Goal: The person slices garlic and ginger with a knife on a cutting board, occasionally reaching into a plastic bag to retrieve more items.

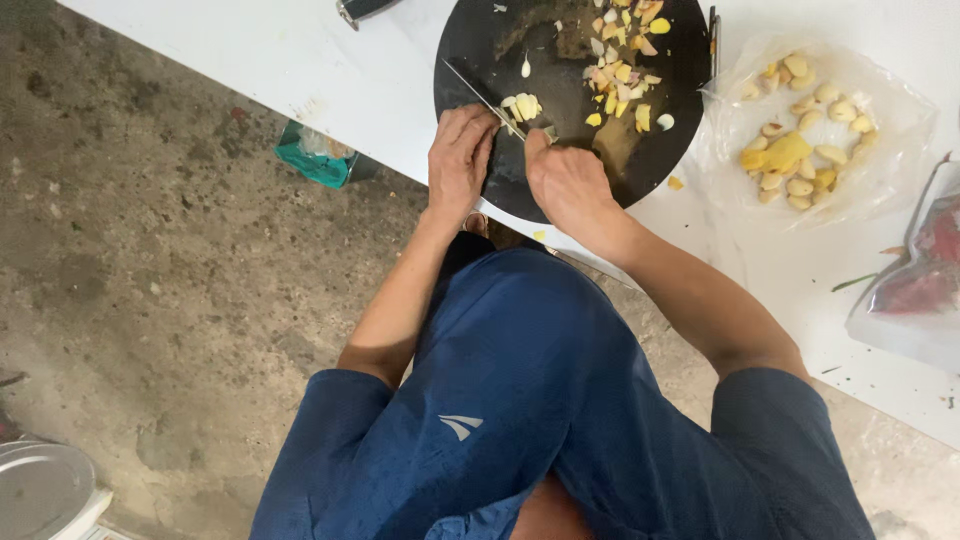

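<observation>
Head cam: we had a little pile of chopped garlic [522, 105] on the round black board [500, 40], near its front edge. Keep fingertips tucked, we figured. Our left hand [460, 152] was wrapped around the knife [480, 95]; our right hand [568, 180] curled loosely, fingertips touching the pieces.

Chopped pieces [622, 75] on board [520, 45], bag [880, 170] right
</observation>
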